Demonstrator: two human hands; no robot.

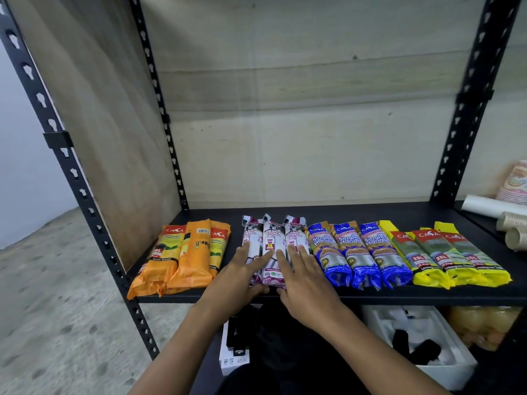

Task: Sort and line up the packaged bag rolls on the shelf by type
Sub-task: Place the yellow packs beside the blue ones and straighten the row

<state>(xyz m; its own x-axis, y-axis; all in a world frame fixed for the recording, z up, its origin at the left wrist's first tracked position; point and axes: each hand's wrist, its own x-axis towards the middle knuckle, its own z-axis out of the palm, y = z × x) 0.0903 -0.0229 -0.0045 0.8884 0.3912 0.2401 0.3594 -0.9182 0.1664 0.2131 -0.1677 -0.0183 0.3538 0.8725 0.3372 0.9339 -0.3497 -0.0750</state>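
- Your left hand [242, 270] lies flat on the white drawstring packs [270, 238], fingers straight and spread over the left and middle pack, thumb down at their front ends. It grasps nothing.
- Your right hand [303, 277] lies flat beside it, touching the same group, with straight fingers over the middle and right pack. It is also released, only resting on the wrappers.
- The three white drawstring packs lie side by side on the black shelf [370, 213], near its front edge, long ends pointing front to back.
- To their left, with a gap between, three orange packs [189, 252] lie together. The middle one shows its barcode side, and their front ends overhang the edge a little.
- Just to the right of your right hand, three blue packs [352, 252] lie touching one another.
- Next to those, three yellow packs [445, 259] close the row, angled slightly to the right.
- At the far right, paper cups [516, 181] stand stacked on the neighbouring shelf.
- Below the shelf you see a white foam box [456, 363] and a small white carton [235, 361].
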